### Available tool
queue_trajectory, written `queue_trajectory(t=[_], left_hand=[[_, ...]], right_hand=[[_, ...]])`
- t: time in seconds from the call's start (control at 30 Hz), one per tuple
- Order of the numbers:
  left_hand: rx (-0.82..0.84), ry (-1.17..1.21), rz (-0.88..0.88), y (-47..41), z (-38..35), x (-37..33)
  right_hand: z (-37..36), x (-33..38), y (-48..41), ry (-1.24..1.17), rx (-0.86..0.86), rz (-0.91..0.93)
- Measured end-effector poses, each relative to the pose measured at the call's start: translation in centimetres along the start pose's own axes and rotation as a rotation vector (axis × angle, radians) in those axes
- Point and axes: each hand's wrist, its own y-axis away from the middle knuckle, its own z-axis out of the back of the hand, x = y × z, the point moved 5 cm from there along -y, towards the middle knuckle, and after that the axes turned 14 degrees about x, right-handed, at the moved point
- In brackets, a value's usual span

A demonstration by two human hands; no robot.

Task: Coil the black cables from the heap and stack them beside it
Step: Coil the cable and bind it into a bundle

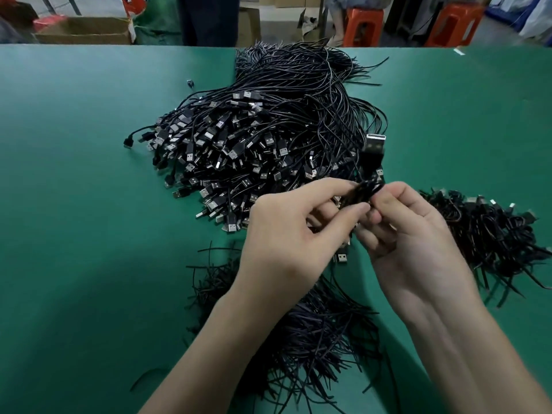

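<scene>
Big flat green table (74, 204), with a huge tangled heap of black USB cables (254, 138) in the middle. A pile of loose black ties (322, 333) lies near the person, and a stack of coiled cables (484, 234) sits right of the heap. The left hand (283, 234) and right hand (418, 234) both pinch one small coiled black cable (363, 191) over the heap's near edge.

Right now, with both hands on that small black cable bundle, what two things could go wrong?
The small coiled black cable is pinched between the left hand and right hand, so it may spring loose.
Its upright metal-tipped plug stands over the large heap of loose black cables and could snag a strand.
</scene>
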Motion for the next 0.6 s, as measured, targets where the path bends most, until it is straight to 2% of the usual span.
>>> queue_trajectory(t=[0.1,0.2,0.37,0.5,0.6], left_hand=[[0.049,0.158,0.046,-0.2,-0.2,0.5],[0.057,0.355,0.173,-0.5,0.1,1.1],[0.106,0.563,0.285,-0.4,0.1,2.0],[0.036,0.583,0.315,-0.5,0.2,2.5],[0.032,0.420,0.224,-0.6,0.2,1.8]], right_hand=[[0.2,0.3,0.1,0.035,-0.026,0.019],[0.1,0.6,0.4,0.119,-0.006,0.080],[-0.5,1.2,0.5,0.334,0.026,0.200],[-0.4,1.5,0.1,0.357,0.056,0.190],[0.0,1.6,0.0,0.352,0.072,0.169]])
